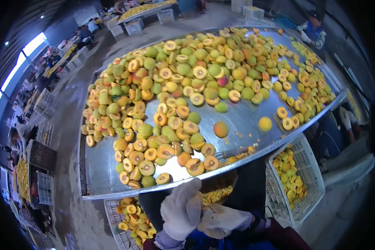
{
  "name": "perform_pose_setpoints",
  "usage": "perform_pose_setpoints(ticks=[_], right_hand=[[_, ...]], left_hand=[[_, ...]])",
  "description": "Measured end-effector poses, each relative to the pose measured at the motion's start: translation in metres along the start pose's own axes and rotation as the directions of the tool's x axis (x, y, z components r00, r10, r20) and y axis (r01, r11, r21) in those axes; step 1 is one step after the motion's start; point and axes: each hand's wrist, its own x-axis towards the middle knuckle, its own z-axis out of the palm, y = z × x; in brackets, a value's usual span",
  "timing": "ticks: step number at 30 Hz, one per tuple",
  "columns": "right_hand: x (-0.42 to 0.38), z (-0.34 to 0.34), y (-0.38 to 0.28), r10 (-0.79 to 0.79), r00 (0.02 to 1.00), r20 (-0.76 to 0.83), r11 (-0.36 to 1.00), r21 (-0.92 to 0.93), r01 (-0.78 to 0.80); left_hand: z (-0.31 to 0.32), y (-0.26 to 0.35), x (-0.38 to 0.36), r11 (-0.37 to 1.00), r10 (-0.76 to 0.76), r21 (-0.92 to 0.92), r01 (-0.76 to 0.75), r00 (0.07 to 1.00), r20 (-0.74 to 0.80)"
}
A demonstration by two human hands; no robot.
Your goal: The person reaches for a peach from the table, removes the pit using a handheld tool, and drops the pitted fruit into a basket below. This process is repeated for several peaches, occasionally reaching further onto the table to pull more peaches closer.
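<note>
In front of my lap, my left hand (180,208) wears a pale work glove, its fingers stretched upward beside the metal table's near edge, with no fruit showing in it. My right hand (225,220), in a similar stained glove, comes in from the right and touches the left one near its palm and thumb. The right fingers look closed; what they grip, if anything, is hidden. Just beyond the hands, halved apricots (194,166) lie cut side up on the metal table (108,177). A thin metal tool (226,155) rests near the edge.
A large heap of whole and halved apricots (200,73) covers the table's far side. White crates of fruit stand below, one crate (316,187) at right and another crate (112,216) at left. A co-worker (314,31) is at the far right corner.
</note>
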Motion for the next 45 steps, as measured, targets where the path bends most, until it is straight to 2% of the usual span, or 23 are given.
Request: perform_pose_setpoints(ticks=[1, 4, 5, 6, 7, 9, 15, 16, 17, 19, 20, 21, 22, 23, 25, 27, 29, 30, 31, 34, 37, 41, 45], right_hand=[[-0.005, 0.000, -0.005, -0.005, 1.000, 0.021, 1.000, -0.023, 0.005], [-0.018, -0.005, -0.013, 0.055, 0.997, 0.051, 0.992, 0.114, -0.060], [-0.015, -0.011, 0.003, -0.262, 0.963, 0.065, 0.902, -0.339, 0.268], [-0.010, -0.014, 0.014, -0.526, 0.820, 0.224, 0.523, -0.676, 0.520], [-0.006, -0.012, 0.017, -0.520, 0.809, 0.275, 0.497, -0.672, 0.548], [-0.006, -0.004, 0.018, -0.145, 0.989, 0.034, 0.989, 0.025, 0.144], [0.003, -0.012, 0.016, -0.392, 0.849, 0.356, 0.596, -0.605, 0.529], [0.001, 0.002, 0.008, -0.244, 0.967, 0.073, 0.930, -0.266, 0.254], [-0.002, 0.013, -0.002, 0.037, 0.991, -0.128, 0.975, 0.220, -0.008], [-0.002, 0.007, -0.009, 0.112, 0.990, 0.085, 0.975, 0.182, -0.126], [0.022, -0.038, 0.049, -0.072, 0.994, 0.082, 0.944, -0.317, 0.095], [0.033, -0.076, 0.110, -0.204, 0.966, 0.156, 0.633, -0.732, 0.252], [0.023, -0.051, 0.082, -0.142, 0.957, 0.252, 0.947, -0.248, 0.206], [0.022, -0.018, 0.029, -0.176, 0.916, 0.360, 0.951, 0.302, 0.064], [0.010, 0.006, 0.016, 0.005, 0.990, 0.144, 0.977, 0.210, -0.035], [0.009, 0.007, 0.019, 0.009, 0.954, 0.301, 0.784, 0.589, -0.194], [0.006, 0.016, 0.010, 0.008, 0.949, 0.316, 0.786, 0.585, -0.201], [0.006, 0.019, 0.013, 0.104, 0.862, 0.496, 0.098, 0.858, -0.505], [0.004, 0.023, 0.013, 0.022, 0.744, 0.668, -0.652, 0.574, -0.496], [-0.007, 0.026, -0.016, -0.018, 0.575, 0.818, -0.980, 0.100, -0.173], [-0.005, 0.029, -0.008, -0.089, 0.587, 0.805, -0.988, 0.003, -0.155], [0.001, 0.026, -0.006, -0.082, 0.485, 0.871, -0.995, -0.098, 0.007], [0.001, 0.020, -0.012, 0.029, 0.584, 0.812, -0.882, 0.296, -0.367]], left_hand=[[0.001, 0.009, -0.005, 0.982, -0.090, -0.175, 0.076, 0.993, -0.070], [0.002, 0.011, -0.006, 0.996, 0.040, -0.075, -0.049, 0.992, -0.121], [0.007, 0.000, -0.005, 0.997, 0.060, 0.052, -0.055, 0.992, -0.112], [0.005, 0.005, -0.002, 0.995, -0.012, 0.096, 0.018, 0.998, -0.063], [0.004, 0.009, 0.001, 0.986, -0.090, 0.140, 0.092, 0.996, -0.020], [0.006, 0.006, 0.003, 0.990, -0.138, 0.033, 0.138, 0.990, 0.010], [-0.002, 0.007, 0.005, 0.979, -0.068, -0.190, 0.077, 0.996, 0.052], [-0.008, 0.005, 0.004, 0.908, -0.207, -0.339, 0.248, 0.966, 0.153], [-0.015, 0.004, 0.005, 0.785, -0.307, -0.459, 0.415, 0.905, 0.293], [-0.011, -0.012, -0.001, 0.773, -0.252, -0.490, 0.403, 0.904, 0.346], [-0.009, -0.014, -0.004, 0.703, -0.213, -0.611, 0.364, 0.927, 0.308], [-0.006, -0.016, -0.008, 0.613, -0.193, -0.718, 0.329, 0.944, 0.268], [-0.003, -0.016, -0.012, 0.549, -0.213, -0.767, 0.334, 0.942, 0.258], [0.000, -0.017, -0.011, 0.490, -0.233, -0.809, 0.325, 0.943, 0.237], [0.001, -0.012, -0.013, 0.420, -0.302, -0.824, 0.380, 0.915, 0.267], [0.001, -0.013, -0.016, 0.284, -0.271, -0.889, 0.359, 0.919, 0.285], [0.007, -0.010, -0.022, 0.174, -0.292, -0.916, 0.363, 0.907, 0.304], [0.009, -0.007, -0.022, 0.070, -0.319, -0.934, 0.350, 0.895, 0.311], [0.010, -0.004, -0.024, 0.066, -0.320, -0.933, 0.355, 0.893, 0.317], [0.010, 0.004, -0.025, 0.166, -0.465, -0.838, 0.520, 0.790, 0.399], [0.010, 0.004, -0.029, 0.185, -0.415, -0.905, 0.383, 0.865, 0.281], [0.010, -0.005, -0.019, 0.028, -0.479, -0.850, 0.526, 0.754, 0.451], [0.010, -0.044, -0.039, -0.064, -0.557, -0.927, 0.368, 0.758, 0.340]])
